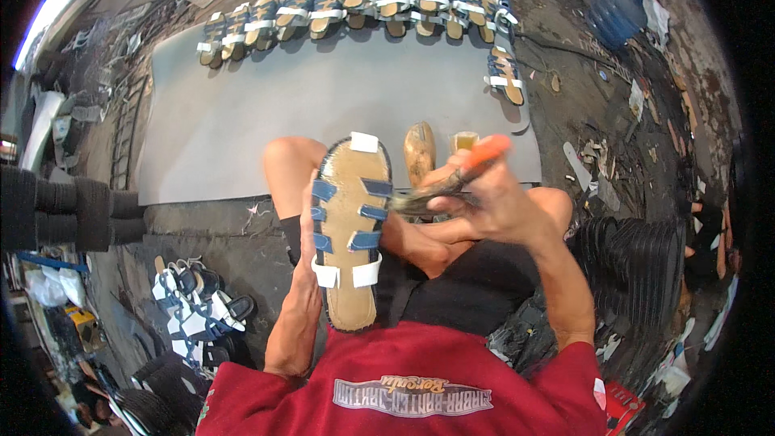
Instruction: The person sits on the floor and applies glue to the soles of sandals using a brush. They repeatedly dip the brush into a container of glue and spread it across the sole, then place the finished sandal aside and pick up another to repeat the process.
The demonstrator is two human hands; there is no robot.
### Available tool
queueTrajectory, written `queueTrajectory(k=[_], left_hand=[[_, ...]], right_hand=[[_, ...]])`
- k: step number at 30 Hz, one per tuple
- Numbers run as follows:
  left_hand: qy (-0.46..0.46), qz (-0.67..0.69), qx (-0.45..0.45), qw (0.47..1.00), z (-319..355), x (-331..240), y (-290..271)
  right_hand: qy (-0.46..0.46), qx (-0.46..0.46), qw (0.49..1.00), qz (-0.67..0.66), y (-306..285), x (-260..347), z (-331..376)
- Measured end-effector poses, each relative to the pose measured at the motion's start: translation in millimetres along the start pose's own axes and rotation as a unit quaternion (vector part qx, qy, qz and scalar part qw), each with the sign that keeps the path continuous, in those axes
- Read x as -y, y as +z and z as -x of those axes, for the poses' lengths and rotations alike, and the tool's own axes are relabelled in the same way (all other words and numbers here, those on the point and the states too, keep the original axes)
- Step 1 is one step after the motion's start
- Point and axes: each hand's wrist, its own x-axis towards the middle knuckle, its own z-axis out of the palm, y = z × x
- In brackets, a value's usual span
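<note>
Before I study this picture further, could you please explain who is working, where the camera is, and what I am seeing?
There is no machine: a person works with two bare hands. The left of two wide fisheye cameras worn on the head looks down, so edges bend. The left hand holds a tan, foot-shaped sandal part with blue strap ends and white strips. The right hand grips a blurred, brush-like tool with an orange end. On the flat grey sheet lie dark blue sandals with white strips and a shiny brown foot-shaped form.
</note>
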Motion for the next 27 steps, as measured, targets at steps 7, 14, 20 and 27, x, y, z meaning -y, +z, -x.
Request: queueTrajectory(k=[7,14,20,27], left_hand=[[0.003,-0.085,-0.070,0.994,-8,14,48],[0.050,0.017,0.009,0.999,-3,-11,-2],[0.035,0.040,-0.009,0.999,-6,-8,23],[0.038,-0.112,-0.128,0.985,-15,-1,56]], right_hand=[[-0.031,-0.050,0.998,-0.031,20,7,-25],[0.025,-0.076,0.997,-0.023,10,7,-3],[-0.034,-0.039,0.995,0.087,34,12,-9],[-0.089,-0.055,0.994,0.016,26,25,-30]])
